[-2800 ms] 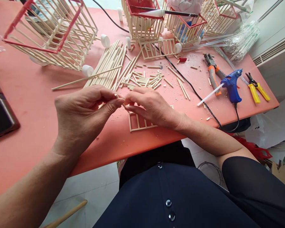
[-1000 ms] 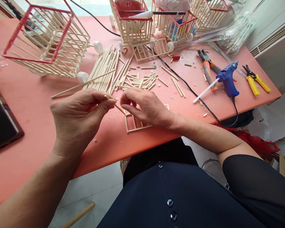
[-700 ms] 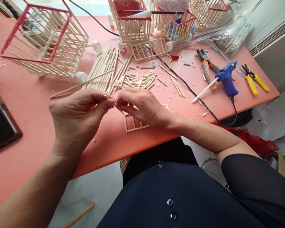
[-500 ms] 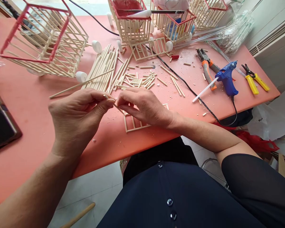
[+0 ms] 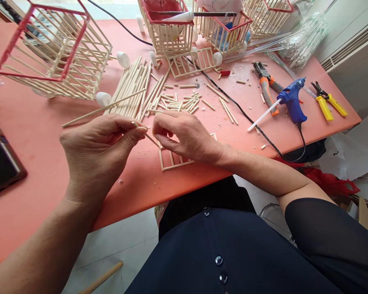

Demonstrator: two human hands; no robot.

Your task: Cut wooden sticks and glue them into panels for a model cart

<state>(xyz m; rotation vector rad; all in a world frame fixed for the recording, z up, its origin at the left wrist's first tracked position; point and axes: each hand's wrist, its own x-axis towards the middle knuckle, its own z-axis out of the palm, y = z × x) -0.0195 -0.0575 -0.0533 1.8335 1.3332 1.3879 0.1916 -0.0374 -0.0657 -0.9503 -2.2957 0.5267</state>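
I log the left hand [image 5: 101,147] pinching a thin, pale wooden stick [image 5: 152,140] above the pink tabletop [image 5: 135,185], long axis 10-to-4 o'clock, lower end towards a ladder-shaped pale wooden frame [image 5: 178,165]. Right hand [image 5: 190,136] at 3 o'clock, fingers curled narrow just beside the stick; from my station I cannot tell whether they grip anything.

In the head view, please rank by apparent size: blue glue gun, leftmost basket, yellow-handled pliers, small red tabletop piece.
Largest to smallest:
leftmost basket
blue glue gun
yellow-handled pliers
small red tabletop piece
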